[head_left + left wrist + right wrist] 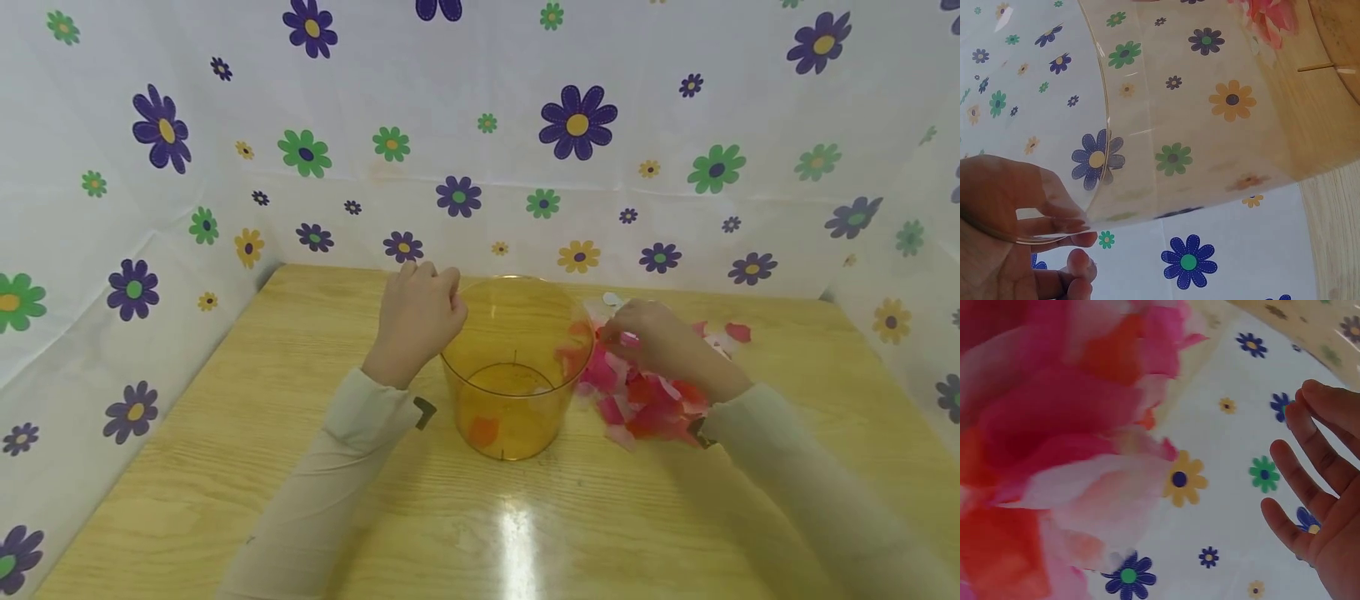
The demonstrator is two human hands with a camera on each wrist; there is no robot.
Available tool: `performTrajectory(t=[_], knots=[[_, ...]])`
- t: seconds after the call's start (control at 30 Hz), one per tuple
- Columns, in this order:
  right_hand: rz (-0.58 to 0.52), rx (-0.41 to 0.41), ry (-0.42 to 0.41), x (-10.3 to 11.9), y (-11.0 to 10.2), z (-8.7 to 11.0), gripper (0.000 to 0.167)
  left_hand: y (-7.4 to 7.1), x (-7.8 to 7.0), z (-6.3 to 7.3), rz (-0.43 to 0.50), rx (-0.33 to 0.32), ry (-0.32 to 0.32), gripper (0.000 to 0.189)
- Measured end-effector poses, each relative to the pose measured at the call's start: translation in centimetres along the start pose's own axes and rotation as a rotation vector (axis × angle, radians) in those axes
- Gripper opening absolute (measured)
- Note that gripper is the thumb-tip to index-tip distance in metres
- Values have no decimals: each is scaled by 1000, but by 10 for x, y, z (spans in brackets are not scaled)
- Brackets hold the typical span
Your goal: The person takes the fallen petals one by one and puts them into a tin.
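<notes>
Fingers of my left hand [420, 317] are curled over the tub's rim, gripping it at the left far side; in the left wrist view the clear edge runs between my fingers, some seen through the plastic. Fingers of my right hand [660, 337] are loose and slightly bent, the outer ones apart, thumb and index close together; the hand is over the petals [652, 400], right of the tub.

Tub [510, 425]: see-through, amber, round, upright on the table [225, 467], in front of me between my hands. An orange-red petal [483, 432] shows low through its near wall, probably inside, but the tinted plastic makes that hard to judge. Markings on the tub: short dark lines at the base, one far side, one near.

Petals: loose heap, pink, red, orange and pale, just beside the tub; part of it shows through the tub's right wall. One dark pink petal [738, 332] lies at the heap's far right.

Further out: pale sleeves [322, 483] on both arms, wood-grain tabletop with a bright glare streak near me, then white cloth [465, 58] on three sides, printed with purple, green and yellow flowers.
</notes>
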State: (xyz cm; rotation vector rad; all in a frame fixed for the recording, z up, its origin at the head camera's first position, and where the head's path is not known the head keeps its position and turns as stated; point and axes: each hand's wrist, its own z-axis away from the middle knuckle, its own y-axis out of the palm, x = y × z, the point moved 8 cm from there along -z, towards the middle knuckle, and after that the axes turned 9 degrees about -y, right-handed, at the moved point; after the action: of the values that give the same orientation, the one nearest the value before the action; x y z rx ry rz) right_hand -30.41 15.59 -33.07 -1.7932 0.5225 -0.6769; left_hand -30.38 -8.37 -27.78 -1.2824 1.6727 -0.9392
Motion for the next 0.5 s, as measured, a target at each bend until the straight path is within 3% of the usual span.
performTrajectory(t=[0.2,0.5], knots=[[102,121,54,-17,38,6,28,1,-2,-2,-4,18,5,12],[169,129,20,-17,50,-2,35,-1,0,0,5,14,-2,13]])
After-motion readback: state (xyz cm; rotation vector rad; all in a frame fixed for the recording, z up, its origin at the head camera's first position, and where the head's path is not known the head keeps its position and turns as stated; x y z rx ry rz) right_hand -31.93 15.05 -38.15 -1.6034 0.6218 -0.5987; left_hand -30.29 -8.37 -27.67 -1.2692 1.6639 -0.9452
